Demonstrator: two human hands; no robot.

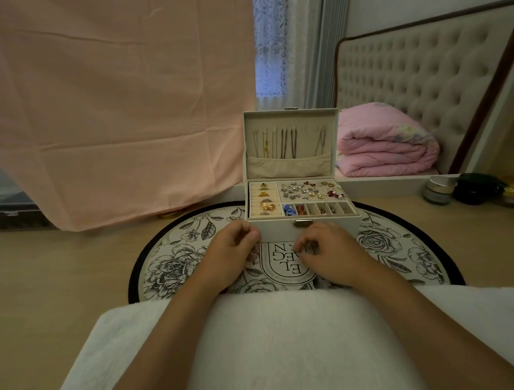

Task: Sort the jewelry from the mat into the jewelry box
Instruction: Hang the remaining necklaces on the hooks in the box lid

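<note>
Here: open box [338, 223] on mat [175, 262], centre frame. Left hand [232, 253], right hand [326, 252] curled over mat below box; cannot tell if grasping.

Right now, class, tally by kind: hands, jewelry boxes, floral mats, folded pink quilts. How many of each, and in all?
Hands: 2 (left hand, right hand)
Jewelry box: 1
Floral mat: 1
Folded pink quilt: 1
Total: 5

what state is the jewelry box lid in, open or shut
Open: the jewelry box lid stands upright at the back, necklaces hanging inside it, and the tray below lies exposed, with rings and earrings.
</note>
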